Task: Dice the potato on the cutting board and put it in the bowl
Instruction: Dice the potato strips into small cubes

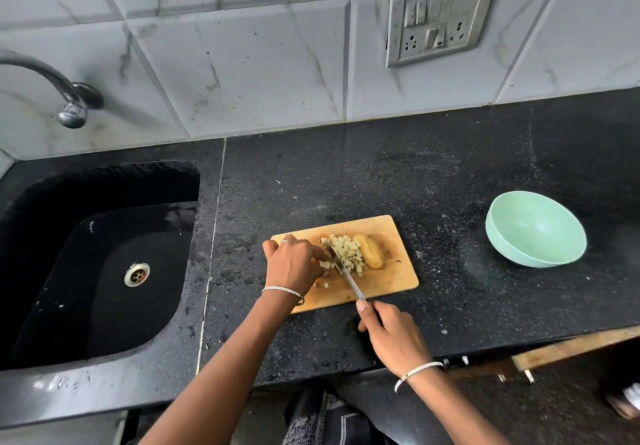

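Observation:
A wooden cutting board point(391, 282) lies on the black counter. On it sits a pile of diced potato point(348, 254), with an uncut potato half point(372, 256) just to its right. My left hand point(294, 264) pinches potato pieces at the pile's left side. In my right hand point(389, 330) is a knife point(344, 273), gripped by the handle at the board's near edge, its blade running up across the board into the pile beside my left fingers. A mint-green bowl point(535, 228) stands to the right of the board, tilted, with nothing visible inside.
A black sink point(100, 257) with a metal drain is sunk into the counter at the left, a tap point(69, 98) above it. A tiled wall with a switch panel point(440, 18) rises behind. The counter's front edge runs just below my right hand.

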Action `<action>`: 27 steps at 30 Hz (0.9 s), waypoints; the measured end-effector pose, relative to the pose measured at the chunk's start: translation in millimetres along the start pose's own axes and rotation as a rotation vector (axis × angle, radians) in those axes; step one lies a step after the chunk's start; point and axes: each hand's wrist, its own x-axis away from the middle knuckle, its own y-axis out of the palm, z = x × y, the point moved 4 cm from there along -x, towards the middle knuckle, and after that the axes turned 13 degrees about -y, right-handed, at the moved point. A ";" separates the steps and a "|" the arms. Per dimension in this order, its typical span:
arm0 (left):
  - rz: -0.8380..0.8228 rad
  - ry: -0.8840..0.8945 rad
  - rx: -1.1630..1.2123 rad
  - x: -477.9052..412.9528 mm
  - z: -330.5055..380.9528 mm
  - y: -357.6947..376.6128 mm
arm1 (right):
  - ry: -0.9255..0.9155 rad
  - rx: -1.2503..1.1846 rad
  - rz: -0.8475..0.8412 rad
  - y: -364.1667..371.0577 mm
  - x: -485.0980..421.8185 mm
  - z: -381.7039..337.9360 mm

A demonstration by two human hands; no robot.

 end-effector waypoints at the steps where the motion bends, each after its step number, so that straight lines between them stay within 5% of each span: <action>1: 0.006 -0.006 0.010 1.2 -0.9 1.4 | -0.002 0.012 -0.003 0.2 -0.1 -1.2; 21: 0.042 -0.158 0.262 8.1 -13.2 10.6 | 0.046 0.231 -0.034 18.8 -7.4 -12.4; 27: 0.035 -0.164 0.181 10.0 -9.5 0.9 | 0.023 0.219 -0.030 14.1 -10.7 -11.5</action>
